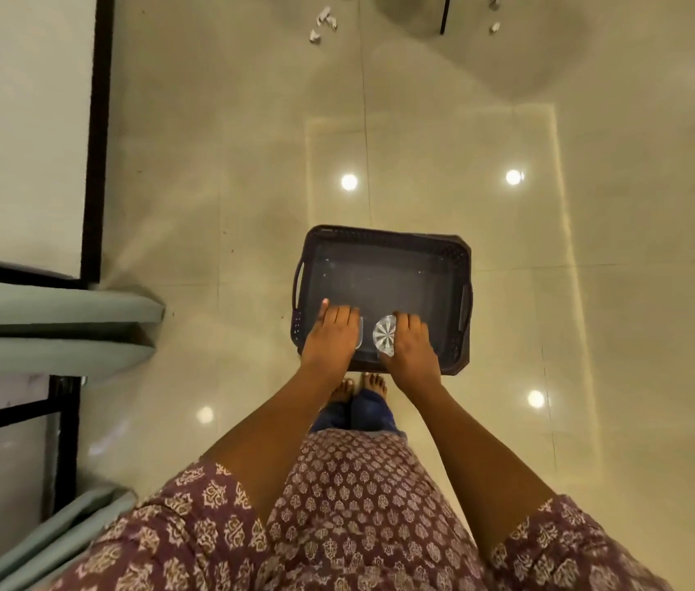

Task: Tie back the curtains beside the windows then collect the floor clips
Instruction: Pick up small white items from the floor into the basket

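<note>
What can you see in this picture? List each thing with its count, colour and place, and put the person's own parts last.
tray: one, dark, on floor ahead of the feet
clear containers: two, one held in each hand above the tray
clips: several, white, scattered on far floor
curtains: pale green, left by the windows
floor: beige glossy tiles
left hand: grips a clear container
right hand: grips a round clear container
feet: two, bare

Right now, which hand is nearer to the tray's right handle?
Right. The right hand holds a clear round object over the tray, nearer its right handle; the left hand is farther left.
</note>
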